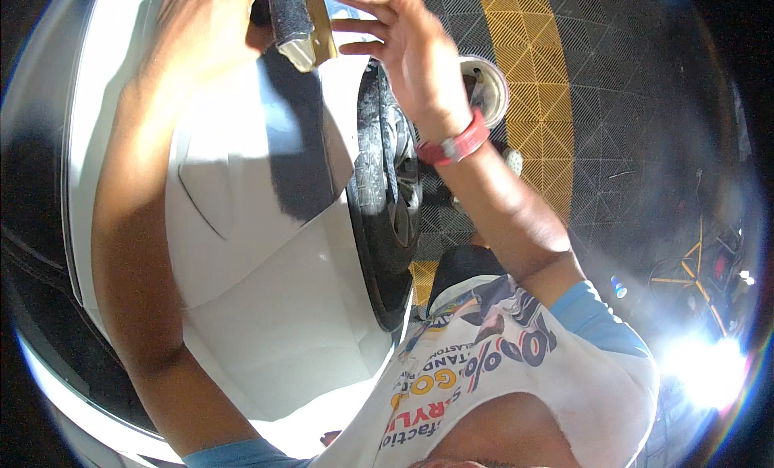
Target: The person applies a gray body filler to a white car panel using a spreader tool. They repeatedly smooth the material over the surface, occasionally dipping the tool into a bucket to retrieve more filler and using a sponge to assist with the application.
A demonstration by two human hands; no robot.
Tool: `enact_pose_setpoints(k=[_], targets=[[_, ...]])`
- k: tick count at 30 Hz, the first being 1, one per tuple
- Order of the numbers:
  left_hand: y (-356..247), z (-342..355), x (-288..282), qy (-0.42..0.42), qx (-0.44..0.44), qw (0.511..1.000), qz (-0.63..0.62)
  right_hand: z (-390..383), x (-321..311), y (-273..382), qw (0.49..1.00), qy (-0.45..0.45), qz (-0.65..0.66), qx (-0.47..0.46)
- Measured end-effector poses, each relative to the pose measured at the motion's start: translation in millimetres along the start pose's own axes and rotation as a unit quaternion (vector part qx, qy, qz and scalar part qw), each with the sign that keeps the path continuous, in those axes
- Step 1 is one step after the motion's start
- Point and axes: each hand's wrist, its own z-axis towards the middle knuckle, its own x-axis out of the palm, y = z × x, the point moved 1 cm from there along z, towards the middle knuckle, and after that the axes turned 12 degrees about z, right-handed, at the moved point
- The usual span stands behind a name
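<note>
At the top of the view, a dark, fuzzy-looking block (290, 16) with a yellowish strip along one side and a pale, shiny end is held over a white car panel (234, 194). My left hand (211, 29) is closed at its left edge; glare and the picture's upper edge hide most of the fingers. On the other side of the block is my right hand (411, 53), its fingers apart and pointing toward the yellowish strip. Nothing shows in its grasp. Whether the fingertips touch the strip I cannot tell. A red wristband (455, 148) circles my right wrist.
Below the panel's right edge stands a car wheel (395, 170). Next to it is a pale bucket (493, 89) on black floor tiles (629, 105) with a yellow tile band (536, 105). A bright work lamp (709, 373) glares at lower right, near yellow stand legs (692, 266).
</note>
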Motion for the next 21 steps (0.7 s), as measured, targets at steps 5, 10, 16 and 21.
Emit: enact_pose_setpoints(k=[5,10,16,21], targets=[[-17.4,-3.7,-13.7,-0.007,-0.043,0.998,0.035,-150.4,15.0,-74.3,0.955,0.056,-0.287,0.051],[-21.1,6.4,7.6,-0.02,-0.076,0.993,0.086,-175.2,17.8,-91.4,0.937,0.076,-0.329,0.088],[-30.7,0.4,-18.2,0.004,-0.074,0.989,0.125,26.4,-75.8,-208.2,0.919,-0.013,-0.363,0.155],[-22.5,13.1,15.0,-0.039,-0.03,0.992,0.112,140.6,-169.3,-234.4,0.903,-0.161,-0.317,0.24]])
